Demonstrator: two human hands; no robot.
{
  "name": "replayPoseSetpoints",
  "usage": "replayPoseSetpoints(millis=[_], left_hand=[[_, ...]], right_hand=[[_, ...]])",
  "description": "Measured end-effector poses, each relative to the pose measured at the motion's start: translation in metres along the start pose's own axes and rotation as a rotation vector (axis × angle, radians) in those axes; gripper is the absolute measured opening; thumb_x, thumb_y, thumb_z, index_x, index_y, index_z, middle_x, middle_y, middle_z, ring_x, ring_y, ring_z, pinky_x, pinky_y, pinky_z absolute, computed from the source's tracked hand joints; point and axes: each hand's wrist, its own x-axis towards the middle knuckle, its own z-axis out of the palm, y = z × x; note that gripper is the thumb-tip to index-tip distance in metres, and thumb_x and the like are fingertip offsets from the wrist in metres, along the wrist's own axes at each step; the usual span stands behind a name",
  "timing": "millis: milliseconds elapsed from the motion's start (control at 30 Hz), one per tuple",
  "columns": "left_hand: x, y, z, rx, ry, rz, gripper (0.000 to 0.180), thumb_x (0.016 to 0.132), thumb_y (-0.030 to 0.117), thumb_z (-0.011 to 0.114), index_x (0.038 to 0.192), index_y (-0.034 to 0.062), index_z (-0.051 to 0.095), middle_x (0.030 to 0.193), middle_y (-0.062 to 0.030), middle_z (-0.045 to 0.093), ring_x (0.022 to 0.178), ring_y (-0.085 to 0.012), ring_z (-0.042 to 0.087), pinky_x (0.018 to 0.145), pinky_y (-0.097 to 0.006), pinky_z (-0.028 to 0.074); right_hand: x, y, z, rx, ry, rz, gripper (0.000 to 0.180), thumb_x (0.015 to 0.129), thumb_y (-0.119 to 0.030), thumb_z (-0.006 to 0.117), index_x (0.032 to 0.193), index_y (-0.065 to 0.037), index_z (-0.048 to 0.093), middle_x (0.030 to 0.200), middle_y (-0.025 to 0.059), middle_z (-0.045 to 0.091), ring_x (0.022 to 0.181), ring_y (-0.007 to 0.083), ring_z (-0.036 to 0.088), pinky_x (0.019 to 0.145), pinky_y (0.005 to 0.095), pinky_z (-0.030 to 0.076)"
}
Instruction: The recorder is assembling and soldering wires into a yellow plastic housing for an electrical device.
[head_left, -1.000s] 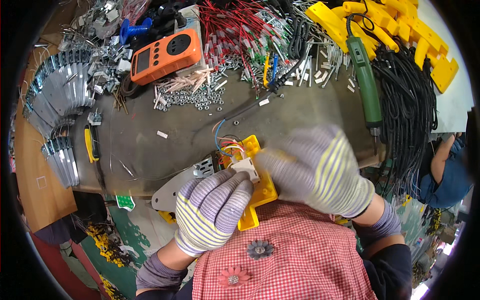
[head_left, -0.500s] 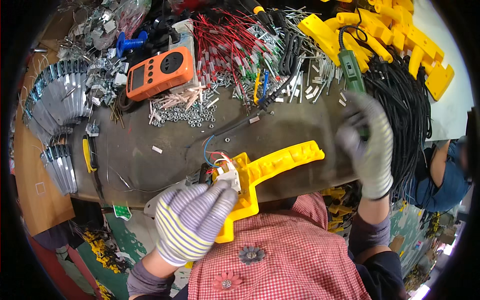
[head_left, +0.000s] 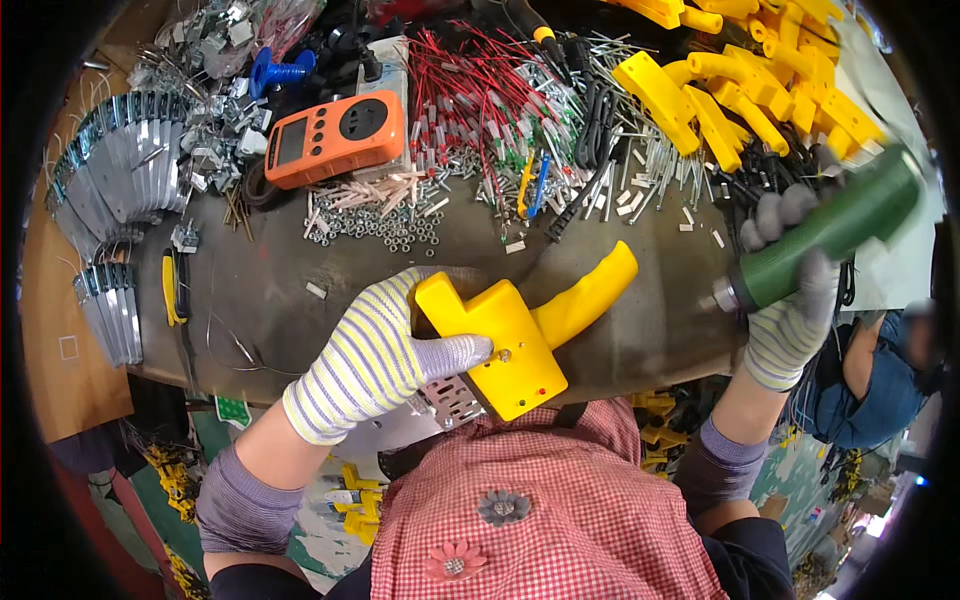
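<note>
My left hand (head_left: 365,355), in a striped glove, grips a yellow plastic tool housing (head_left: 515,345) by its left part, thumb on top. The closed outer face is up, with a screw hole and small red and green dots; its handle points to the far right. A perforated metal plate (head_left: 450,402) juts out beneath it toward me. At the right, my right hand (head_left: 790,325) is wrapped around a green electric screwdriver (head_left: 830,230), slightly blurred. Its metal tip points left, apart from the housing. Whatever lies inside the housing is hidden.
Behind lie an orange meter (head_left: 335,140), loose nuts (head_left: 400,236), red wires (head_left: 450,90) and long screws (head_left: 660,150). Yellow housings (head_left: 720,125) pile up at the far right. Metal blades (head_left: 120,190) and yellow-handled cutters (head_left: 174,288) lie left. Another person (head_left: 870,380) sits at the right.
My left hand has turned the yellow housing over, hiding its wired inside. My right hand has taken hold of the green electric screwdriver and swung it to the right, tip now leftward.
</note>
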Motion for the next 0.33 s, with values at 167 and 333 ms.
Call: replayPoseSetpoints(millis=[167, 333], left_hand=[[0.004, -0.002, 0.003, -0.191, 0.026, -0.085, 0.048, 0.081, 0.009, 0.084, 0.120, -0.0044, 0.058, 0.104, -0.0095, 0.071, 0.095, -0.0131, 0.068, 0.085, -0.027, 0.055], [0.004, 0.004, 0.003, -0.074, 0.023, -0.180, 0.056, 0.082, 0.000, 0.079, 0.132, -0.0036, 0.054, 0.119, -0.0141, 0.068, 0.110, -0.0240, 0.068, 0.097, -0.037, 0.055]], right_hand=[[0.019, 0.039, 0.059, 0.443, -0.410, -0.157, 0.071, 0.094, -0.050, 0.062, 0.141, 0.000, 0.044, 0.068, 0.0003, 0.042, 0.061, 0.0146, 0.044, 0.068, 0.0325, 0.042], [0.000, 0.074, 0.085, -0.024, -0.192, -0.204, 0.077, 0.092, -0.058, 0.063, 0.140, -0.001, 0.046, 0.062, 0.0023, 0.047, 0.049, 0.0168, 0.048, 0.054, 0.0309, 0.046]])
